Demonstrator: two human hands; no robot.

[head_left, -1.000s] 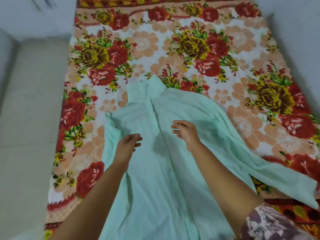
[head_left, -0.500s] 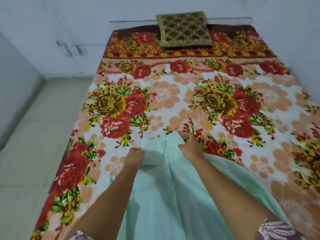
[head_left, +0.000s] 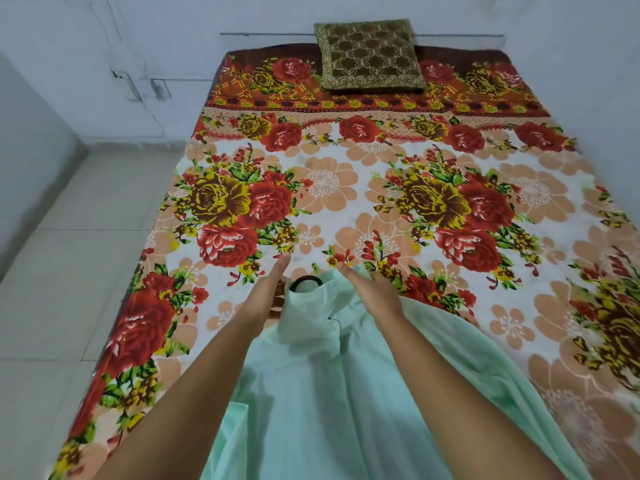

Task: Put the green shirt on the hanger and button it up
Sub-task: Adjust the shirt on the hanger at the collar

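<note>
- Shirt: our green shirt [head_left: 311, 393] lies flat on the flowered bedsheet [head_left: 346, 188]. It fills the lower middle of the frame and one side spreads off toward the lower right.
- Its collar [head_left: 304, 313] sits near the centre of the frame and points toward the top edge.
- Hanger [head_left: 306, 281]: we see only its black hook, poking out just above the collar. The rest is hidden under the cloth.
- Left hand [head_left: 265, 296]: it sits just left of the collar, touching its edge. One finger is straight and reaches up the frame onto the bedsheet. The other fingers are hidden behind the collar, so we cannot tell whether they grip anything.
- Right hand [head_left: 372, 292]: it rests on the shirt just right of the collar, fingers straight and slightly apart, holding nothing.
- Both our forearms run up from the bottom edge, one on each side of the shirt front.
- Cushion [head_left: 367, 55]: a dark olive patterned one leans at the top middle of the frame, on the far end of the bedsheet.
- Floor [head_left: 69, 271]: pale tiles run down the left side of the frame.
- Wall [head_left: 138, 36]: white, across the top.
</note>
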